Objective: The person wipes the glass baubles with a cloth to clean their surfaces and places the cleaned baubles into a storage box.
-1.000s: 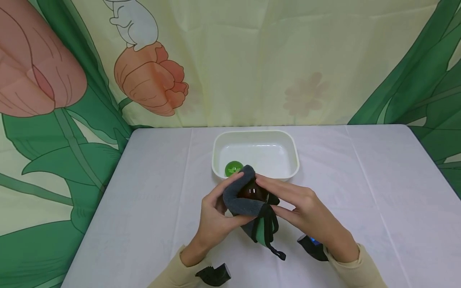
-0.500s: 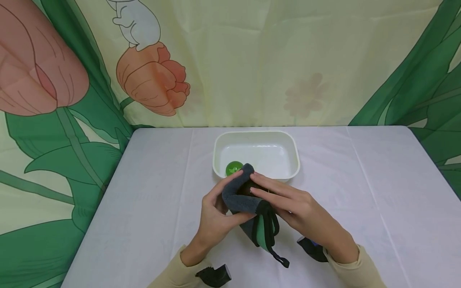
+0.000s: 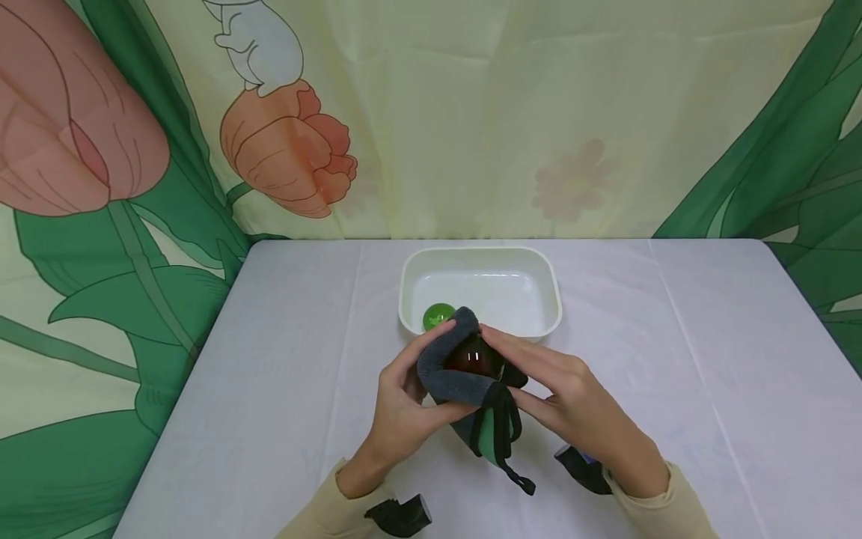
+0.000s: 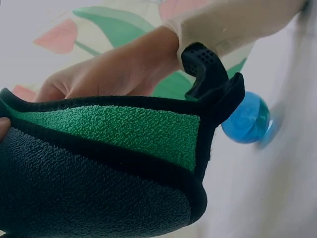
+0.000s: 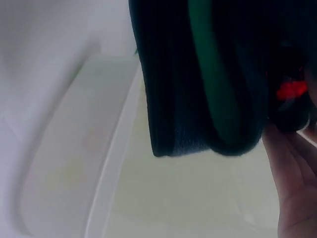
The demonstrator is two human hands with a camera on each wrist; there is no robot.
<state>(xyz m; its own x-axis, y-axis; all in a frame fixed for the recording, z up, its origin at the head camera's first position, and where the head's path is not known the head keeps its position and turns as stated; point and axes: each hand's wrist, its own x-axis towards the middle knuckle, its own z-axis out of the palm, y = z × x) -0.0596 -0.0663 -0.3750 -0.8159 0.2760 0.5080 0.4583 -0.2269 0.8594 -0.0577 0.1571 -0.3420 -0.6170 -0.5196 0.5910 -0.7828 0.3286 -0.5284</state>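
Observation:
A folded cloth (image 3: 454, 383), dark grey on one face and green on the other, has black edging and a hanging loop (image 3: 521, 483). My left hand (image 3: 397, 415) grips it from the left, thumb below and fingers above. Cupped in its fold is a glossy dark red ball (image 3: 471, 359), mostly covered. From the right, my right hand (image 3: 575, 393) holds the cloth's other side between fingers and thumb, next to the ball. The left wrist view shows the cloth's green face (image 4: 148, 131) up close.
Just beyond my hands stands a white tray (image 3: 552, 299) with a green ball (image 3: 439, 316) in its near left corner. A blue ball (image 4: 246, 117) lies on the white tabletop (image 3: 673, 359), mostly hidden by the right wrist in the head view. A printed curtain hangs behind.
Half a second ago my right fingers lay over the ball; now they are back at the cloth's side and the ball shows again. The left hand has stayed in place.

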